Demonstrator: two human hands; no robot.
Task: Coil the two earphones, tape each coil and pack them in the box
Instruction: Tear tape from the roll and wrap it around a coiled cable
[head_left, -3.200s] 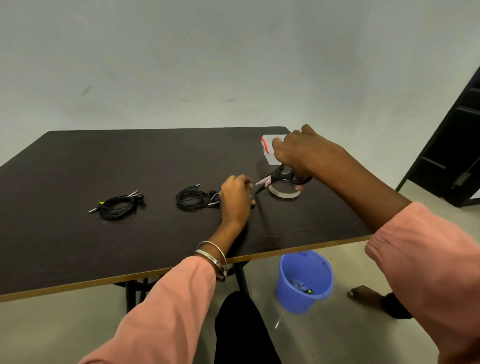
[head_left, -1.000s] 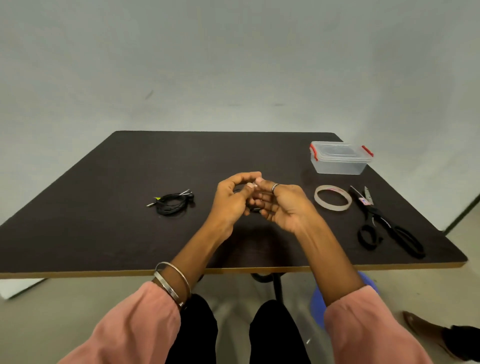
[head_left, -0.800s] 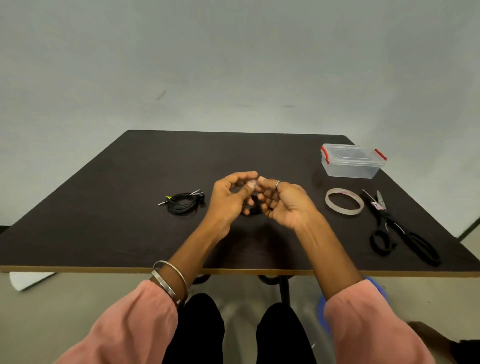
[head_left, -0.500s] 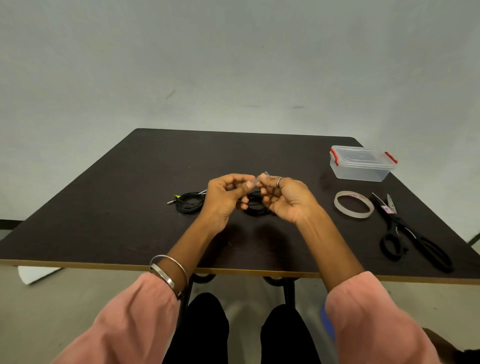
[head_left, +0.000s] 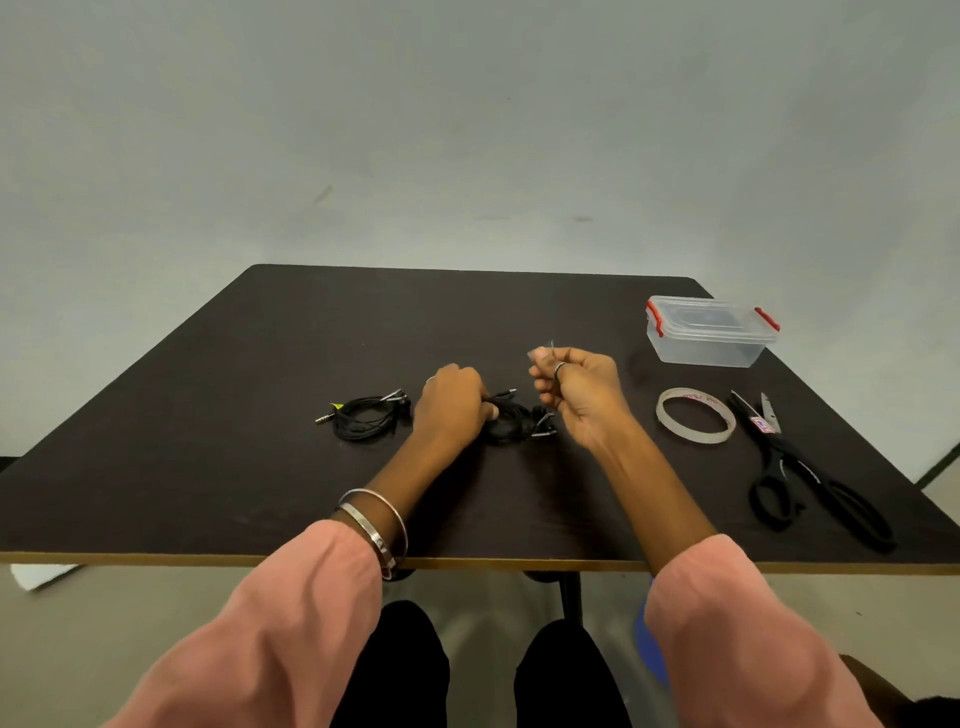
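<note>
Two earphone coils lie mid-desk. Left hand (head_left: 451, 404) is clenched, pinning the right coil (head_left: 511, 423) flat, apparently so it cannot spring apart. Right hand (head_left: 576, 387) pinches a small tape piece (head_left: 540, 351) just above, ready for wrapping. The left coil (head_left: 366, 415) waits untouched. Closed box (head_left: 709, 330) sits far right, near the desk (head_left: 260, 467) edge; ample open room elsewhere.

Two earphone coils (head_left: 366, 418) (head_left: 511, 426), one box (head_left: 710, 332), one tape roll (head_left: 695, 415), one scissors (head_left: 810, 478)

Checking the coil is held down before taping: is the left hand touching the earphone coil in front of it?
Touching. The head view shows the left hand resting closed on the earphone coil, its cable running under the fingers.
</note>
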